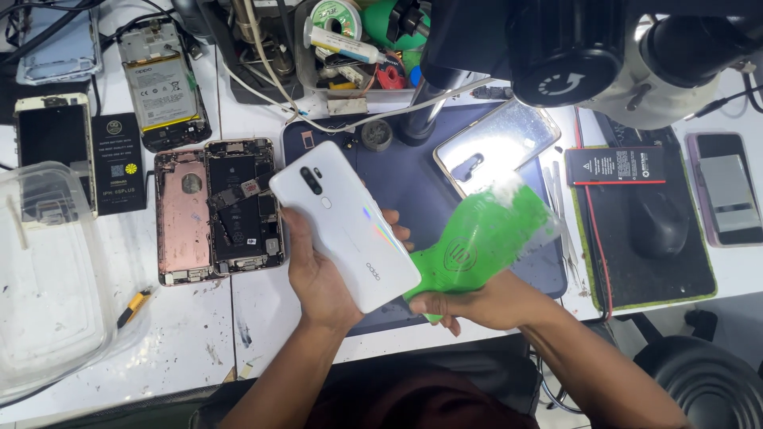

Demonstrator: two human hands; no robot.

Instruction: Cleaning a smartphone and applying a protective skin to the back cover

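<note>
Holding the white phone (346, 226) back-up in our left hand (318, 274), we have it tilted above the dark blue mat (413, 187) on the desk (191, 349). Our left fingers (395, 232) wrap its edges from below. Our right hand (469, 306) grips the green brush (477, 242), fingers curled tight round its handle, bristles blurred just beside the phone's right edge. We judge light, even strokes away from the camera lenses work best, keeping the phone steady and well clear of the opened rose-gold phone (218, 210) to the left.
</note>
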